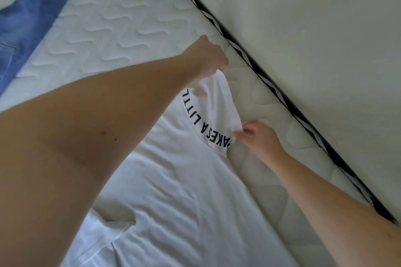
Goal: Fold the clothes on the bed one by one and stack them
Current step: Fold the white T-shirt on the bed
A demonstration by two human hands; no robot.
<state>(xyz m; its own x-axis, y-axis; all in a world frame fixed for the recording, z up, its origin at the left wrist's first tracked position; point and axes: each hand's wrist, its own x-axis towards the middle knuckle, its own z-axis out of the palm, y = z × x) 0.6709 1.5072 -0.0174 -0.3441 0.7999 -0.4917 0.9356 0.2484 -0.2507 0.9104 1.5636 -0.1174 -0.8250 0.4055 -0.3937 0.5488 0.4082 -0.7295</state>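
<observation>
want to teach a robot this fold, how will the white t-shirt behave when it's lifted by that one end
The white t-shirt looks thin and floppy: it sags between the left hand and right hand, which pinch it. It wrinkles on the mattress, so it will probably drape, not hold shape. Likely light, since fingertip pinches lift it.

- A quilted white mattress [121, 28] filled the upper left and middle of the frame, stitched in a wavy pattern.
- A black-and-white zigzag trim [269, 86] ran along the mattress edge, diagonally from the top centre to the lower right.
- Beyond the trim, a plain pale surface [314, 28], wall or floor, took up the upper right.
- The light was soft and even.
</observation>
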